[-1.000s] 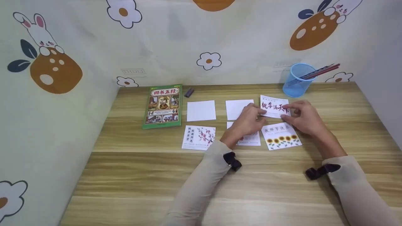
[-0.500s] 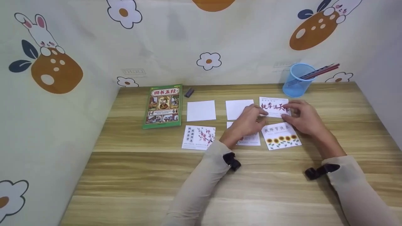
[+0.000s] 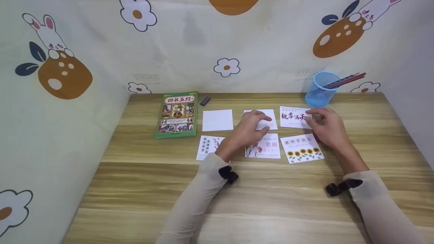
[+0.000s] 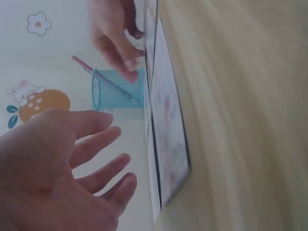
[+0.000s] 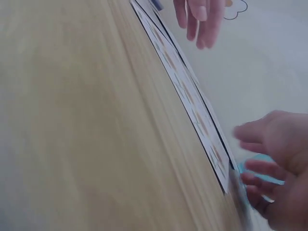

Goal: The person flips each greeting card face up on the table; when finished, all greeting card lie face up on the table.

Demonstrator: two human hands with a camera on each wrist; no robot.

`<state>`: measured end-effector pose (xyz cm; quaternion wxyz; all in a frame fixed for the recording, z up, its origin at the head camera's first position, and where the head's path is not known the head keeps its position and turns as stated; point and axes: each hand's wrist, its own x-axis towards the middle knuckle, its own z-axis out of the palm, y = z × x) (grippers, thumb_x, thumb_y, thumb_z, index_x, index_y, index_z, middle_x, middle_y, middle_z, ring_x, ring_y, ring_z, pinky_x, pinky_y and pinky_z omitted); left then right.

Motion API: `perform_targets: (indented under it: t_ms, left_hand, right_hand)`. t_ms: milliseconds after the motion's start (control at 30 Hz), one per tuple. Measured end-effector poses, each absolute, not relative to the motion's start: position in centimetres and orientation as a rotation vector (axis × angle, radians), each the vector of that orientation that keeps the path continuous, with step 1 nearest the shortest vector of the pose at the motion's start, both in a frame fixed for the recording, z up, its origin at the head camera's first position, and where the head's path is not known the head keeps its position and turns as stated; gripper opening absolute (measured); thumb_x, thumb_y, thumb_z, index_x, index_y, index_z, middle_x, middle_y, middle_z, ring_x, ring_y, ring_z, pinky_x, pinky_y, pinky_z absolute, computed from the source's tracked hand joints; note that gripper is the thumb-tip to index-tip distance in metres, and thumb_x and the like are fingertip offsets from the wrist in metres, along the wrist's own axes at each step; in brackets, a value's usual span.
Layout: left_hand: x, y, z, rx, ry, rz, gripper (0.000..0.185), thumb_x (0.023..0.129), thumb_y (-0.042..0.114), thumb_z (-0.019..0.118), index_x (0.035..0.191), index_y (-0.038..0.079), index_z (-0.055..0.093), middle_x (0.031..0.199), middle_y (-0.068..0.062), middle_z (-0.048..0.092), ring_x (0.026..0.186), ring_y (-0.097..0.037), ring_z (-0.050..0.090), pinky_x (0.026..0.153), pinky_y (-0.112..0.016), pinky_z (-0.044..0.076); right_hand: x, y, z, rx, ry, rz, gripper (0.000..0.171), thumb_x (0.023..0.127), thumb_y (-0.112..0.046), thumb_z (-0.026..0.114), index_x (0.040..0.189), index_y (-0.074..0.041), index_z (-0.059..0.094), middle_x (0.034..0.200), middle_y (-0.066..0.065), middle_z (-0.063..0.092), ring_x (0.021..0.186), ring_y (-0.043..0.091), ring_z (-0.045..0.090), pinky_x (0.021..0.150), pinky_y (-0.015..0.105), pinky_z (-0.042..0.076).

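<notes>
Head view, left hand [image 3: 249,127]: hovering w/ loose fingers over blank card [image 3: 268,118], gripping nothing.
Right hand [image 3: 323,125]: fingertips touching lettered card [image 3: 293,117]; grip unclear.

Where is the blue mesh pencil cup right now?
In the head view, the blue mesh pencil cup stands at the table's far right, behind the red-lettered card.

We see a wooden desk [image 3: 142,189] with pale and darker grain stripes, closed in on three sides by a cream cloth [image 3: 101,47]. The cloth is printed with white flowers [image 3: 227,67], rabbits [image 3: 47,34] and orange spotted shapes [image 3: 64,76]. Soft, even light falls over the desk.
</notes>
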<state>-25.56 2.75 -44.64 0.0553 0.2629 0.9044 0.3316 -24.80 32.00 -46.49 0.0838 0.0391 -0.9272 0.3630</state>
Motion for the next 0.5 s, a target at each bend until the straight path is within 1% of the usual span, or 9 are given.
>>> perform_targets:
  t_ms: [67,133,200,267,333,400,500]
  left_hand:
    - [-25.4,1.4,-44.7,0.770,2.765,1.020,0.033,0.099,0.026,0.062,0.130,0.016,0.066,0.146,-0.006,0.054,0.142,-0.025,0.042,0.122,-0.042,0.031]
    - [-25.3,0.1,-44.7,0.738,2.783,1.042,0.033,0.099,0.025,0.062,0.129,0.015,0.067,0.146,-0.009,0.053,0.142,-0.027,0.041,0.122,-0.044,0.030]
    - [-25.2,-1.2,-44.7,0.707,2.799,1.070,0.032,0.098,0.024,0.062,0.128,0.015,0.067,0.147,-0.010,0.053,0.143,-0.028,0.040,0.122,-0.046,0.030]
    - [-25.2,-2.1,-44.8,0.691,2.812,1.096,0.031,0.098,0.023,0.063,0.127,0.013,0.067,0.145,-0.011,0.055,0.141,-0.030,0.041,0.121,-0.046,0.031]
    - [-25.2,-2.7,-44.9,0.666,2.814,1.117,0.032,0.098,0.023,0.063,0.127,0.013,0.067,0.144,-0.011,0.055,0.140,-0.031,0.041,0.118,-0.045,0.035]
    - [-25.2,-3.1,-45.0,0.657,2.816,1.122,0.032,0.097,0.022,0.063,0.128,0.013,0.067,0.142,-0.009,0.058,0.140,-0.031,0.041,0.118,-0.045,0.035]
    - [-25.3,-3.3,-45.0,0.669,2.814,1.115,0.033,0.098,0.022,0.063,0.129,0.012,0.066,0.139,-0.006,0.061,0.141,-0.030,0.042,0.120,-0.044,0.032]
  right_hand:
    - [-24.6,31.2,-46.3,0.068,-2.686,1.113,0.028,0.097,-0.026,0.065,0.120,-0.012,0.071,0.119,0.012,0.064,0.100,0.025,0.056,0.080,0.030,0.044]
    - [-24.4,30.2,-46.1,0.048,-2.661,1.145,0.028,0.098,-0.031,0.063,0.120,-0.015,0.071,0.116,0.008,0.066,0.100,0.020,0.057,0.076,0.022,0.043]
    - [-24.3,29.0,-46.1,0.087,-2.675,1.164,0.028,0.099,-0.031,0.062,0.120,-0.015,0.071,0.114,0.005,0.067,0.100,0.017,0.058,0.073,0.018,0.045]
    - [-24.4,27.9,-46.3,0.158,-2.717,1.184,0.028,0.099,-0.030,0.063,0.122,-0.016,0.070,0.116,0.004,0.068,0.102,0.017,0.060,0.074,0.017,0.046]
    - [-24.6,26.8,-46.4,0.251,-2.762,1.183,0.029,0.099,-0.026,0.064,0.125,-0.015,0.068,0.116,0.005,0.068,0.103,0.019,0.062,0.075,0.016,0.049]
    - [-24.7,25.9,-46.5,0.319,-2.802,1.191,0.032,0.097,-0.023,0.065,0.128,-0.013,0.066,0.119,0.008,0.067,0.106,0.022,0.063,0.078,0.016,0.051]
    - [-24.9,24.6,-46.4,0.373,-2.848,1.207,0.038,0.096,-0.019,0.067,0.132,-0.010,0.063,0.122,0.013,0.065,0.106,0.025,0.066,0.083,0.023,0.057]
